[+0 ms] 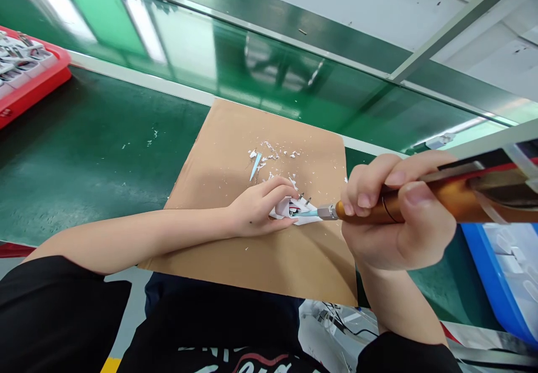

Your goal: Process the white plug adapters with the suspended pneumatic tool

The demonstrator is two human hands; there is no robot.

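Observation:
My left hand (263, 207) is closed round a white plug housing (309, 216), steadying it low over the cardboard sheet (235, 261). Two metal prongs stick up from the housing, and some red wire shows in its opening. In my right hand (395, 221) is a gold-coloured power tool (466, 196) with a metal collar, fingers wrapped round its barrel. Its pale blue tip (309, 213) reaches into the opening of the housing; whether it touches the inside I cannot tell. A loose pale blue pointed piece (255, 166) lies on the cardboard among white shavings (273, 151).
A red tray (37, 84) of small white and metal parts stands at the far left. At the right is a blue bin (487, 277) with white and clear pieces. A glossy green panel (185, 42) runs behind the green bench (96, 154); cables hang below the front edge.

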